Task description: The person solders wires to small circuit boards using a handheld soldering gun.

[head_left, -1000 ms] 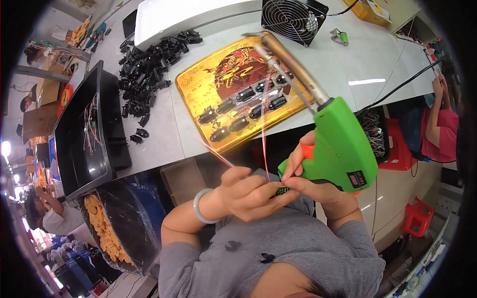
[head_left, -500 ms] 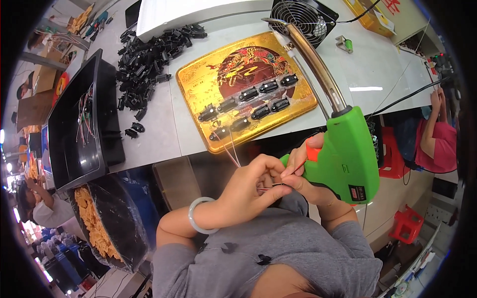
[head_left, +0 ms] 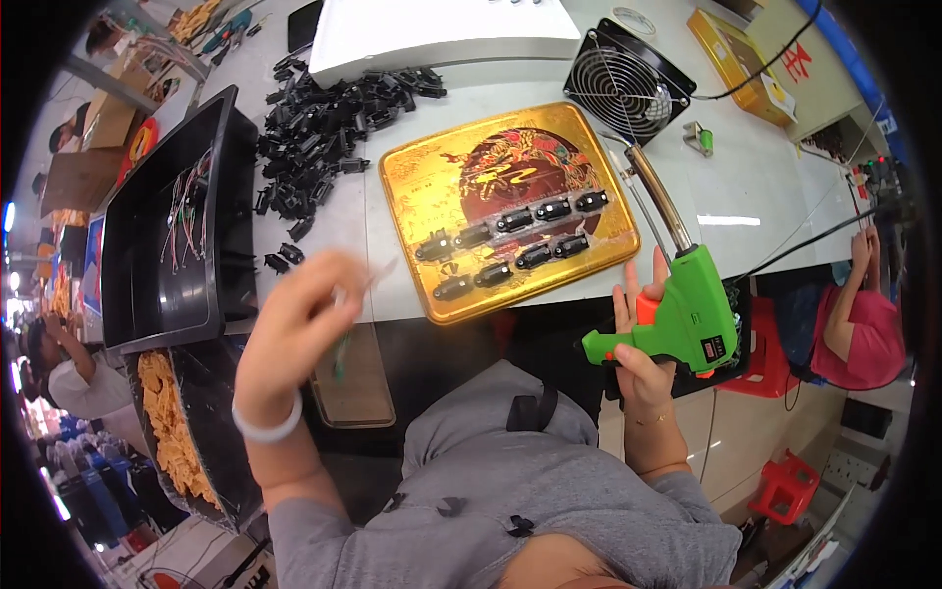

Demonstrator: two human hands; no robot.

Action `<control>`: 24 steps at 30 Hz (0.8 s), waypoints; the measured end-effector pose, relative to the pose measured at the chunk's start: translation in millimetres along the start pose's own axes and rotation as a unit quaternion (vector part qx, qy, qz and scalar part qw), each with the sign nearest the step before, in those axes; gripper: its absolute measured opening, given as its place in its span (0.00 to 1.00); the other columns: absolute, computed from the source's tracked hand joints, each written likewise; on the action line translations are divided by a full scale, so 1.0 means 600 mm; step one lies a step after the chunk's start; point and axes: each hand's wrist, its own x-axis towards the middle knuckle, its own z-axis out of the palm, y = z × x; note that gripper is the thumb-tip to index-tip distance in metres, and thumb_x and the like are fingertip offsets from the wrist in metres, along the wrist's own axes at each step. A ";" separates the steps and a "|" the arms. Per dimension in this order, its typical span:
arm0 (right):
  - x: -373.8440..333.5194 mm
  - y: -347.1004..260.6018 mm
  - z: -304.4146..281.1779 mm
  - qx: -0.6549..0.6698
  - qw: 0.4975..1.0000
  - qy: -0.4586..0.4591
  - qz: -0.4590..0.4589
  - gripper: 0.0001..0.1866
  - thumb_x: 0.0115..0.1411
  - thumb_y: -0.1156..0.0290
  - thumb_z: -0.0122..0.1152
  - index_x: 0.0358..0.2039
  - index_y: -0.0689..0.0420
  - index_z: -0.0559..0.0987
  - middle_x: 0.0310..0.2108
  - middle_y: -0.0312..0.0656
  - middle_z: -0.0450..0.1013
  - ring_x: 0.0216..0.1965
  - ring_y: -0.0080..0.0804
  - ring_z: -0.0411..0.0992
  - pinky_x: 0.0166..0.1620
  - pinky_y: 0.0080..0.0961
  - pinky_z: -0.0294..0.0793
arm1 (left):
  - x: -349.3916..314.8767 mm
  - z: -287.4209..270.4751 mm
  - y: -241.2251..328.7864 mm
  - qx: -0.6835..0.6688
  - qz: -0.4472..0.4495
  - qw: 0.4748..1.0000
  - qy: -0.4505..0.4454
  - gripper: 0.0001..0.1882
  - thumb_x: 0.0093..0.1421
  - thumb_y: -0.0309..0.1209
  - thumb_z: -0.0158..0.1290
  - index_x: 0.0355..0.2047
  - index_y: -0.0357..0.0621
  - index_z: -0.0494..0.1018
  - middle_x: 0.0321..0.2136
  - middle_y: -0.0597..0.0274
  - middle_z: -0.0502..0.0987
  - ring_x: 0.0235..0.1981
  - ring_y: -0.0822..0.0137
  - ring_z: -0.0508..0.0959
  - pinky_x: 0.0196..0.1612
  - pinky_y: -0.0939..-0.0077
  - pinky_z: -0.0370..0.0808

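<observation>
My left hand (head_left: pixel 306 329), blurred by motion, is raised left of the golden tin lid (head_left: pixel 417 196). Its fingers pinch what look like thin wires (head_left: pixel 384 270), whose ends are smeared. A green soldering gun (head_left: pixel 677 319) with a long metal tube rests in my right hand (head_left: pixel 643 368), the thumb in front and some fingers stretched out behind. Its tip is beyond the lid's right edge, near the fan. Two rows of small black housings (head_left: pixel 535 256) lie on the lid.
A heap of black housings (head_left: pixel 319 137) lies left of the lid, beside a black bin (head_left: pixel 221 216) holding coloured wires (head_left: pixel 186 211). A black fan (head_left: pixel 628 83) stands behind. A bag of yellowish pieces (head_left: pixel 167 422) is at lower left. Another person in pink (head_left: pixel 854 334) sits at right.
My hands, together at the wires before, are now apart. The left has swung left toward the bin; the right has shifted slightly right with the soldering gun. The view has shifted too.
</observation>
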 end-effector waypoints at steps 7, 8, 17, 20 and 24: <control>0.039 -0.006 -0.004 -0.015 0.998 -0.065 -0.002 0.33 0.35 0.80 0.61 0.46 0.54 0.62 0.64 0.48 0.34 0.64 0.52 0.34 0.63 0.40 0.37 | 0.084 0.032 -0.093 0.106 -0.040 0.993 0.044 0.06 0.55 0.26 0.45 0.31 0.36 0.66 0.46 0.54 0.71 0.37 0.65 0.70 0.38 0.78 0.66; 0.047 -0.008 -0.002 -0.004 0.997 -0.070 0.026 0.34 0.35 0.79 0.62 0.46 0.55 0.62 0.64 0.48 0.34 0.64 0.52 0.34 0.63 0.39 0.38 | 0.081 0.033 -0.092 0.133 -0.059 0.988 0.054 0.11 0.55 0.28 0.46 0.36 0.35 0.68 0.47 0.49 0.70 0.43 0.57 0.73 0.43 0.75 0.68; 0.181 -0.008 0.003 -0.019 0.971 -0.208 0.117 0.36 0.26 0.75 0.63 0.44 0.56 0.66 0.62 0.47 0.45 0.64 0.45 0.40 0.63 0.39 0.39 | 0.024 0.058 -0.111 -0.007 -0.117 0.983 0.142 0.19 0.54 0.22 0.47 0.48 0.35 0.66 0.39 0.59 0.75 0.17 0.79 0.62 0.21 0.84 0.63; 0.210 -0.013 0.002 -0.017 0.974 -0.199 0.109 0.34 0.26 0.74 0.62 0.42 0.55 0.67 0.62 0.47 0.46 0.63 0.44 0.44 0.62 0.34 0.41 | 0.027 0.088 -0.093 -0.007 -0.121 0.979 0.163 0.05 0.54 0.23 0.49 0.26 0.37 0.64 0.49 0.50 0.70 0.17 0.77 0.63 0.22 0.84 0.64; 0.208 -0.022 0.024 0.025 0.981 -0.179 0.074 0.33 0.27 0.73 0.61 0.42 0.54 0.67 0.62 0.53 0.43 0.63 0.48 0.42 0.62 0.36 0.42 | 0.033 0.096 -0.086 -0.066 -0.119 0.981 0.137 0.05 0.54 0.24 0.50 0.28 0.37 0.66 0.42 0.55 0.70 0.19 0.81 0.67 0.24 0.86 0.67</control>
